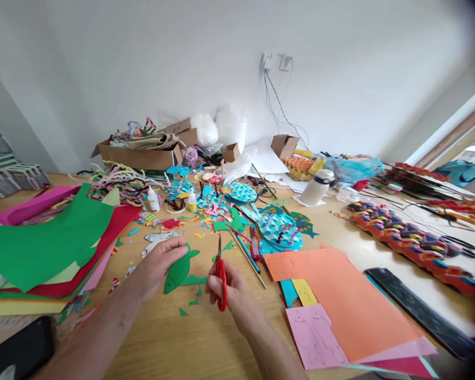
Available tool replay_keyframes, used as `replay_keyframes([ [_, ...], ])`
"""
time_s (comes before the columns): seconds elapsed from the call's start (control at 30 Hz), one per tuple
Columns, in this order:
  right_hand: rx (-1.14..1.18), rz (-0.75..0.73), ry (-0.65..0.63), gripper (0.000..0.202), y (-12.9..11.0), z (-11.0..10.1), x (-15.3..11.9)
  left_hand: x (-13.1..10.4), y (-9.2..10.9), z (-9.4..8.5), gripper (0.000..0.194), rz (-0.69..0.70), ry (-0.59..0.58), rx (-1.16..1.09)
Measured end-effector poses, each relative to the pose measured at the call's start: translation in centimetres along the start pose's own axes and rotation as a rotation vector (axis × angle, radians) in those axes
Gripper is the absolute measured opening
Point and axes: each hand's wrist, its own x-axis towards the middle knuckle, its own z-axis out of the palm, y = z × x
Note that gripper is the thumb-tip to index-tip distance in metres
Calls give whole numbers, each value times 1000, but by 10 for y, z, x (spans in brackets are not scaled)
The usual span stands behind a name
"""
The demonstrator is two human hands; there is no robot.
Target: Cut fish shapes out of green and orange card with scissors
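Nearest my view, a black phone (21, 351) lies at the lower left corner of the wooden bench (190, 343). Just beyond it I see a stack of coloured paper sheets (47, 253), green on top, with a cardboard box (142, 153) far behind against the wall. Two small glue bottles (153, 199) stand past the scraps, well apart from my hands.

My left hand (158, 264) rests on the bench, its fingers (178, 245) curled over and pinching the upper edge of a green paper turtle cut-out (179, 272), which lies flat just right of the palm. Green offcuts (193, 301) are scattered between both hands.

My right hand (233, 298) grips red scissors (220, 279), fingers through the handles, blades narrow and pointing away from me, just beside the turtle but not touching it.

Further right lie thin sticks (247, 258), blue scaled paper fish (279, 232), an orange sheet (340, 295) over pink paper (314, 338), and a black ruler (419, 311).
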Motion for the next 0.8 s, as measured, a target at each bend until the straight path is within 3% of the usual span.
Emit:
replay_keyframes([
  [0.23,134,-30,87,41,3,29,17,6,-9,18,19,151,227,-248],
  [0.43,173,-46,160,35,5,27,29,7,-14,15,17,168,238,-316],
  [0.63,-7,-101,201,27,-6,8,40,2,-12,7,13,136,213,-228],
  [0.8,-385,-145,80,17,1,-1,49,0,-12,-10,40,123,216,79],
])
